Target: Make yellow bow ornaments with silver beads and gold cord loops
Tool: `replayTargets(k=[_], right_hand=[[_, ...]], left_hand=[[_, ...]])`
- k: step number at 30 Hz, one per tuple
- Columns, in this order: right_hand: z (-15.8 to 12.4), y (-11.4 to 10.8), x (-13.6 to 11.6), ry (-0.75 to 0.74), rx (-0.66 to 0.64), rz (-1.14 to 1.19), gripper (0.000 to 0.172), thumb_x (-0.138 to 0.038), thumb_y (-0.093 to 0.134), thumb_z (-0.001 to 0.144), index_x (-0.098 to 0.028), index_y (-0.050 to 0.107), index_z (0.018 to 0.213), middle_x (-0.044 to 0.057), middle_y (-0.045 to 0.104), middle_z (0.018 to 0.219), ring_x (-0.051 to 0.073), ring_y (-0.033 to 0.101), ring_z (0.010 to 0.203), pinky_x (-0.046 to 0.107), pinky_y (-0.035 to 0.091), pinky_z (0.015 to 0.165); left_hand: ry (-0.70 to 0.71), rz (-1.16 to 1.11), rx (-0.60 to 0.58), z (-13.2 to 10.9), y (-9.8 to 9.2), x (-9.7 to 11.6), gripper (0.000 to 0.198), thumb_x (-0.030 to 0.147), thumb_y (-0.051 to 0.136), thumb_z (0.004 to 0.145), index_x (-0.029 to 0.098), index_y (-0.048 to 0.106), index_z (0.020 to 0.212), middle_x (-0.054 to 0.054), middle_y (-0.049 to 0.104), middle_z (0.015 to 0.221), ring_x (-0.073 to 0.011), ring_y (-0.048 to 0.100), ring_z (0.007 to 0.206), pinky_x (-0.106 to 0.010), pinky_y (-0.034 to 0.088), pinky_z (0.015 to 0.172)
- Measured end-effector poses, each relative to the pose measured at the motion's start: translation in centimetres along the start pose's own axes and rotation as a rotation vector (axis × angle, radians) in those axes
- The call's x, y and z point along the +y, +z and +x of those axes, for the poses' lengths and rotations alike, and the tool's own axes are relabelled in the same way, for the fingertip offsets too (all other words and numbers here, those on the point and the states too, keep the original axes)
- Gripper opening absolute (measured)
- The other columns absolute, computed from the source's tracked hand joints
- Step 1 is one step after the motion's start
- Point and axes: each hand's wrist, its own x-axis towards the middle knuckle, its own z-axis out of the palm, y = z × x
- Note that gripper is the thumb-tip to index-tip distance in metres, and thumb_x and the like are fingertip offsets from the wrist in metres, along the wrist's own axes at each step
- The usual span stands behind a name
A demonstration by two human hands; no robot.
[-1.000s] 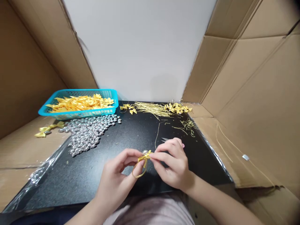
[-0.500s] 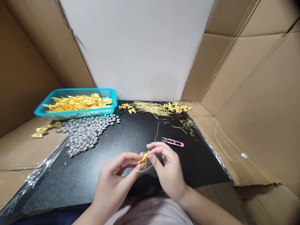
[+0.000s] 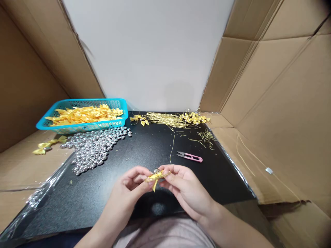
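A yellow ribbon bow (image 3: 155, 176) is pinched between my two hands above the front of the black table. A silver bell (image 3: 156, 171) shows at the bow's far side, and a loop of gold cord runs around it. My left hand (image 3: 131, 186) is closed with thumb and fingers on the bow's left end. On the right end, the fingers of my right hand (image 3: 184, 184) are closed on the bow and the cord. Beyond the hands lie pink thread snips (image 3: 190, 156), blades pointing left, with a loose gold cord (image 3: 172, 148) beside them.
A turquoise basket (image 3: 85, 129) of yellow bows stands at the back left. Many silver bells (image 3: 95, 148) are spread before it. Cut gold cords (image 3: 168, 120) and finished bows (image 3: 195, 118) lie at the back, with cord scraps (image 3: 207, 136) at right. Cardboard walls (image 3: 279, 103) flank the table.
The bow has turned from upright to nearly level between my hands. The cord loop now lies across it, and my right hand's fingers have come down around its right end.
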Motion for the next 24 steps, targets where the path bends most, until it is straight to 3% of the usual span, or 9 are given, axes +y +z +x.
replayTargets(k=[4, 9, 12, 18, 24], right_hand=[[-0.1, 0.1, 0.3, -0.253, 0.029, -0.168, 0.02, -0.031, 0.079, 0.069, -0.017, 0.067, 0.077, 0.005, 0.068, 0.096, 0.016, 0.065, 0.086, 0.03, 0.053, 0.081], [-0.6, -0.1, 0.6, -0.47, 0.094, -0.376, 0.044, -0.019, 0.084, 0.062, -0.023, 0.062, 0.101, 0.004, 0.068, 0.1, 0.019, 0.065, 0.093, 0.032, 0.053, 0.085], [-0.8, -0.3, 0.5, -0.601, 0.105, -0.564, 0.027, -0.018, 0.081, 0.067, -0.021, 0.068, 0.09, 0.005, 0.066, 0.096, 0.019, 0.064, 0.09, 0.031, 0.053, 0.079], [-0.4, -0.1, 0.6, -0.57, 0.122, -0.534, 0.009, -0.015, 0.075, 0.071, -0.018, 0.066, 0.072, 0.002, 0.064, 0.075, 0.015, 0.063, 0.072, 0.026, 0.052, 0.068], [0.4, -0.7, 1.1, -0.558, 0.117, -0.525, 0.012, -0.013, 0.071, 0.072, -0.018, 0.06, 0.07, 0.001, 0.065, 0.073, 0.014, 0.063, 0.068, 0.026, 0.052, 0.067]], left_hand=[[0.1, 0.075, 0.026, -0.4, 0.2, 0.3, 0.014, 0.026, 0.078, 0.069, 0.02, 0.068, 0.077, 0.0, 0.072, 0.073, -0.0149, 0.067, 0.068, -0.02, 0.054, 0.063], [0.206, 0.174, 0.055, -1.0, 0.5, 0.7, 0.007, 0.025, 0.075, 0.072, 0.022, 0.069, 0.076, -0.001, 0.073, 0.074, -0.0174, 0.069, 0.068, -0.021, 0.057, 0.061], [0.261, 0.225, 0.08, -1.2, 0.7, 1.0, 0.004, 0.023, 0.074, 0.073, 0.022, 0.07, 0.075, -0.001, 0.073, 0.071, -0.0174, 0.07, 0.065, -0.021, 0.057, 0.059], [0.407, 0.392, 0.118, -1.4, 0.4, 0.4, 0.01, 0.016, 0.072, 0.073, 0.025, 0.074, 0.078, 0.0, 0.075, 0.076, -0.0169, 0.071, 0.07, -0.021, 0.057, 0.066], [0.367, 0.398, 0.088, -0.9, 0.1, -0.2, 0.009, 0.02, 0.072, 0.075, 0.024, 0.076, 0.083, -0.001, 0.077, 0.078, -0.0179, 0.072, 0.072, -0.021, 0.058, 0.066]])
